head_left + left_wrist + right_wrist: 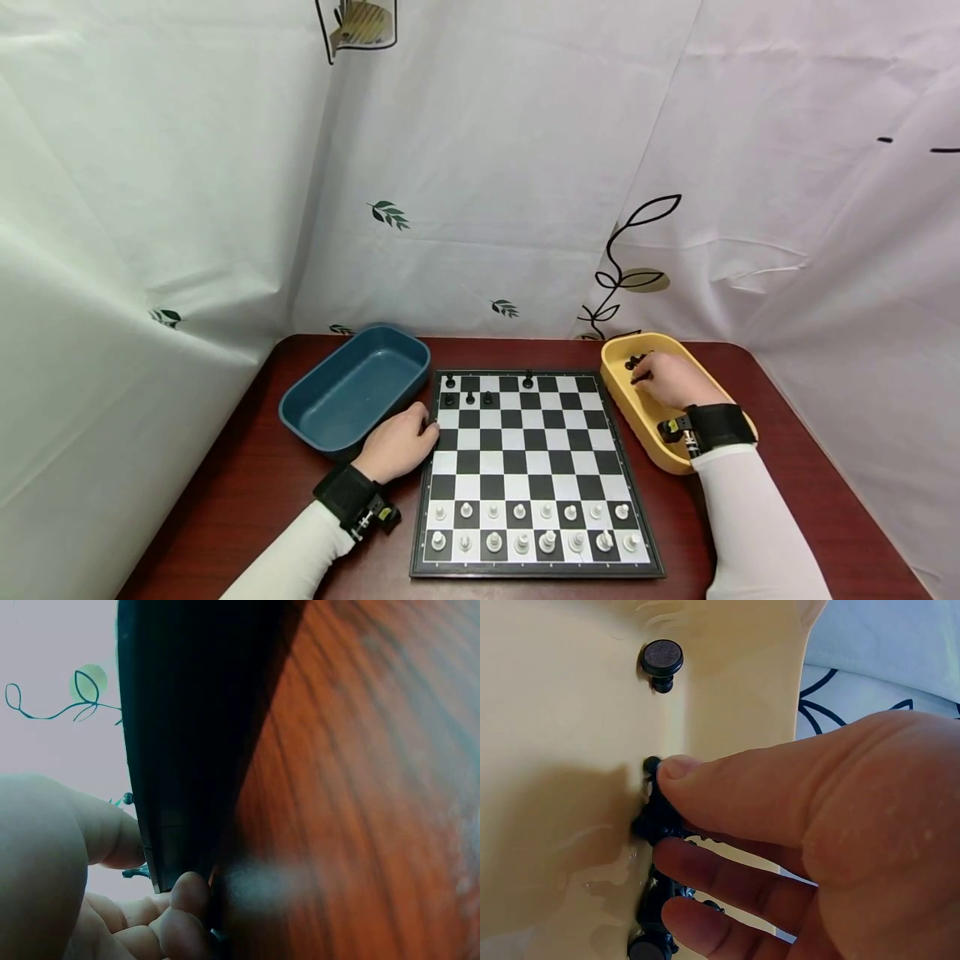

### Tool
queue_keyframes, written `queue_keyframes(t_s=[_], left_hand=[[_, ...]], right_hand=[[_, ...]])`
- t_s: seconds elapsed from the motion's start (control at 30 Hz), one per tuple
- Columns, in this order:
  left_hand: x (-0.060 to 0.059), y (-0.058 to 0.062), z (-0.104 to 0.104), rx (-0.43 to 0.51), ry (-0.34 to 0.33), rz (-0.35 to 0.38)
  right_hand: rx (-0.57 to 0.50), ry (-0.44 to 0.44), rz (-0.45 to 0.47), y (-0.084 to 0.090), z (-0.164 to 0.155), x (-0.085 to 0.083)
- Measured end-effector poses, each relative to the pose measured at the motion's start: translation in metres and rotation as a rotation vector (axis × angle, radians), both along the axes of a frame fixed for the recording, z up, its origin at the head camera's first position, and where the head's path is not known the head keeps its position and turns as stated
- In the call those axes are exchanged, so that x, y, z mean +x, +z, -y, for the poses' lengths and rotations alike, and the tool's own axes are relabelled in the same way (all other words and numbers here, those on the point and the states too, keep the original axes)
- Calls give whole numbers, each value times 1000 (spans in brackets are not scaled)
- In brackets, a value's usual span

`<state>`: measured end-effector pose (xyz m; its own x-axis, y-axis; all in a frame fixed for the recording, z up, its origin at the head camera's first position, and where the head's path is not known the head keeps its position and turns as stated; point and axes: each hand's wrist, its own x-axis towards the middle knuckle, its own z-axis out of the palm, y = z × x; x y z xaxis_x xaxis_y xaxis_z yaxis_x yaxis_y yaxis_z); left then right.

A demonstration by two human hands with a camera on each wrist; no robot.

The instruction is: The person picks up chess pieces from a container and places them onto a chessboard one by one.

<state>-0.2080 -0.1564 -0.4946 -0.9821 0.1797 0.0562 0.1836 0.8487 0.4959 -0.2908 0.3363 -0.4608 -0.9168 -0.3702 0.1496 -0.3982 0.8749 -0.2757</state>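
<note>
A dark red wooden table (225, 500) stands before you, hung round with pale cloth printed with leaves. On it lies a black-and-white chessboard (534, 475): two full rows of white pieces (534, 527) fill its near edge, and five black pieces (480, 390) stand at its far edge. A blue tray (352, 387) sits to the board's left and a yellow tray (630, 400) to its right. Your left hand (397, 442) rests at the board's left edge, thumb over the rim and fingers curled beneath it. Your right hand (671, 382) reaches into the yellow tray and pinches a small black chess piece (660, 817), glossy with a rounded top, between thumb and fingers. More black pieces (662, 660) lie loose in that tray.
</note>
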Motion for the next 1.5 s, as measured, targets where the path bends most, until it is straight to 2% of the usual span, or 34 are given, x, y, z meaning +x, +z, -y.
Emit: queue_keyframes(t_s=[0.47,0.63,0.93,1.2,1.5], left_hand=[[-1,-2,-1,3,2,4],[0,-1,-1,3,4,5],[1,-1,0,4,-5,5],[2,0,0,6,-4,10],[2,2,0,18,-6,-2]], right_hand=[[35,-30,151,2,1,1],[39,-30,172,0,2,0],[58,-49,127,0,2,0],[1,-54,9,1,6,-1],[-45,-124,-87,13,6,4]])
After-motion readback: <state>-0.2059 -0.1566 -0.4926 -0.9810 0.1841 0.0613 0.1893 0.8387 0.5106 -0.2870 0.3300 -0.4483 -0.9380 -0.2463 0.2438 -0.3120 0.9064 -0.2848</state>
